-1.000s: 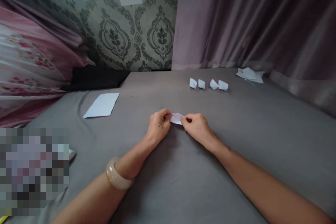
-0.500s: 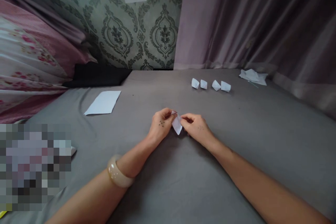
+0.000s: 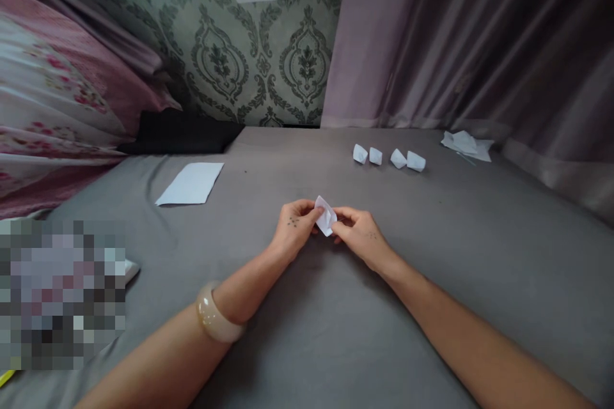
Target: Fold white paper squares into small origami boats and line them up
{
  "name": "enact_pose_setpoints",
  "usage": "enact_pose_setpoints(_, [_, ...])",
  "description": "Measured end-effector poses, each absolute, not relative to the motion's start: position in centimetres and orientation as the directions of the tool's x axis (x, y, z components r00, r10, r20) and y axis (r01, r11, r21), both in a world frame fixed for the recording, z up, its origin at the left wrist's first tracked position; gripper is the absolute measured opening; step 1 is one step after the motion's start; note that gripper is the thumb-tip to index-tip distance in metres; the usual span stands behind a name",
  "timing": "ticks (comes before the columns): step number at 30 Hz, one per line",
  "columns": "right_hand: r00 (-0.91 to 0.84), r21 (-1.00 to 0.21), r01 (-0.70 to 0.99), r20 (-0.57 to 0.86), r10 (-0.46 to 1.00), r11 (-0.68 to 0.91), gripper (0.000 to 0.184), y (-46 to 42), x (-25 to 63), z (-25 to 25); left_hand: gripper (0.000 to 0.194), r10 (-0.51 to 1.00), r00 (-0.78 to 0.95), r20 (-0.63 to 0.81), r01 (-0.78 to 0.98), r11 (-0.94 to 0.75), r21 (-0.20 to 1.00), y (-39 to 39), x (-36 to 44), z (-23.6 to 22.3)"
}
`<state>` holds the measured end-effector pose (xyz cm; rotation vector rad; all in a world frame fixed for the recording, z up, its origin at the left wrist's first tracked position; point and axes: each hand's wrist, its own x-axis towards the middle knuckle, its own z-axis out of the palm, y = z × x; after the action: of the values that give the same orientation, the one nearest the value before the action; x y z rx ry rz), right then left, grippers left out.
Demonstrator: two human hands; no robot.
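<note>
A small folded piece of white paper is held up between my two hands, over the middle of the grey sheet. My left hand pinches its left side, the thumb pressed on the near face. On the opposite side, my right hand grips the lower right edge between thumb and fingers. The paper is roughly diamond-shaped, with an opening or crease down its face. The fingers behind it are partly hidden. A pale bangle circles my left wrist.
Several small folded white paper pieces stand in a row farther back. White paper sheets lie at the left, crumpled paper scraps at the far right. A black cloth sits at the back left, near curtains; a blurred-out patch covers the lower left.
The folded paper has been turned and tipped up, so its creased face now shows and its top stands above my fingertips. Both hands still hold it; the view has shifted slightly.
</note>
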<state>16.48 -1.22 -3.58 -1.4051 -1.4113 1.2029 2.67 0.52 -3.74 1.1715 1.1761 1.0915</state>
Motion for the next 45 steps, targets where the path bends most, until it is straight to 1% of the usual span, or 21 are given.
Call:
enact_pose_setpoints(4, [-0.016, -0.976, 0.159, -0.154, 0.988, -0.15, 0.027, -1.1, 16.4, -3.0, 0.019, 0.988, 0.13, -0.082, -0.047, 0.088, 0.995, 0.3, 2.9, -3.3])
enact_pose_setpoints(7, [0.018, -0.976, 0.152, -0.154, 0.988, -0.155, 0.022, -1.0, 16.4, -3.1, 0.017, 0.981, 0.169, -0.096, -0.047, 0.105, 0.993, 0.1, 3.1, -3.3])
enact_pose_setpoints(9, [0.02, -0.977, 0.159, -0.142, 0.99, -0.144, 0.021, -0.9, 16.5, -3.5, 0.018, 0.979, 0.167, -0.113, -0.011, 0.116, 0.993, 0.2, 3.1, -3.5])
enact_pose_setpoints(12, [0.031, -0.971, 0.201, -0.124, 0.992, -0.128, 0.019, -0.8, 16.5, -4.1, 0.022, 0.985, 0.138, -0.107, 0.093, 0.094, 0.991, 0.3, 3.0, -4.0])
enact_pose_setpoints(16, [0.066, -0.939, 0.316, -0.118, 0.991, -0.133, 0.019, -0.8, 16.4, -4.3, 0.024, 0.997, 0.076, -0.032, 0.285, 0.009, 0.958, 0.4, 2.8, -4.4])
enact_pose_setpoints(18, [0.083, -0.92, 0.365, -0.123, 0.989, -0.145, 0.018, -0.8, 16.4, -4.2, 0.023, 0.998, 0.057, -0.014, 0.352, -0.007, 0.936, 0.4, 2.7, -4.3])
enact_pose_setpoints(22, [0.111, -0.88, 0.434, -0.159, 0.981, -0.192, 0.015, -0.9, 16.1, -3.6, 0.021, 0.998, 0.059, -0.019, 0.431, -0.008, 0.902, 0.1, 2.8, -3.6])
enact_pose_setpoints(28, [0.135, -0.827, 0.496, -0.229, 0.964, -0.265, 0.01, -1.0, 15.9, -3.4, 0.018, 0.998, 0.049, -0.049, 0.602, 0.01, 0.798, -0.5, 2.9, -2.6])
enact_pose_setpoints(35, [0.121, -0.785, 0.531, -0.304, 0.945, -0.32, 0.004, -0.5, 16.0, -3.4, 0.013, 0.996, 0.043, -0.081, 0.678, 0.03, 0.734, -0.2, 2.8, -2.6])
enact_pose_setpoints(41, [0.066, -0.777, 0.481, -0.429, 0.901, -0.405, 0.006, 0.4, 16.1, -2.8, 0.014, 0.988, 0.076, -0.131, 0.709, 0.039, 0.704, 0.6, 2.4, -2.3])
enact_pose_setpoints(45, [0.048, -0.782, 0.457, -0.453, 0.89, -0.423, 0.007, 0.5, 16.2, -2.4, 0.015, 0.987, 0.08, -0.141, 0.73, 0.039, 0.682, 0.8, 2.4, -2.4])
